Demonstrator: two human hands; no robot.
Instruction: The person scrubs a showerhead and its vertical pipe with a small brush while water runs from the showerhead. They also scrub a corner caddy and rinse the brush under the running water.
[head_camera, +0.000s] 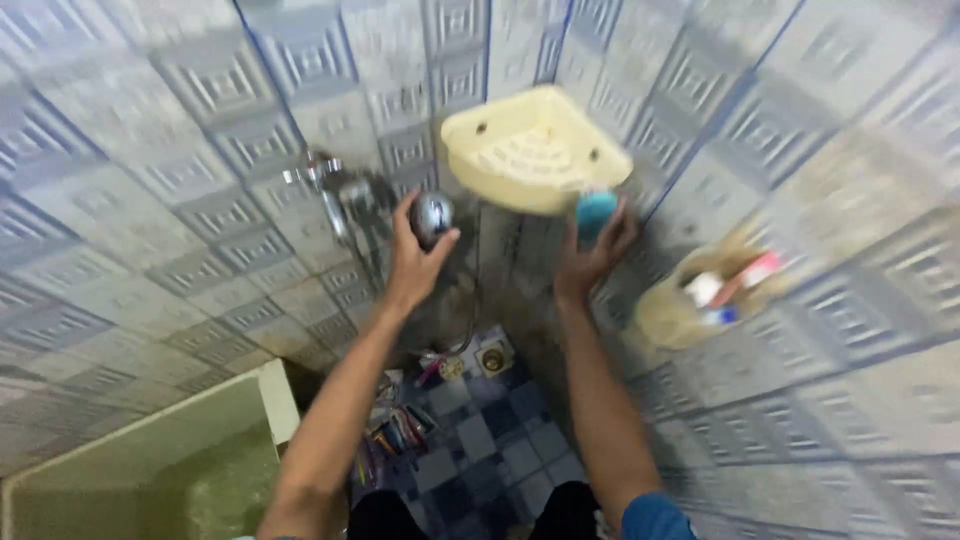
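My left hand is raised and grips a chrome shower head, next to the chrome tap fitting on the tiled wall. Its hose hangs down below toward the floor. My right hand holds a blue sponge-like pad up against the underside of a cream corner shelf fixed where the two walls meet. The shelf looks empty from this angle. The picture is blurred by motion.
A pale wall holder on the right wall carries tubes and small bottles. Below lie a checkered tile floor, a floor drain and several small items. A green water-filled tank stands at lower left.
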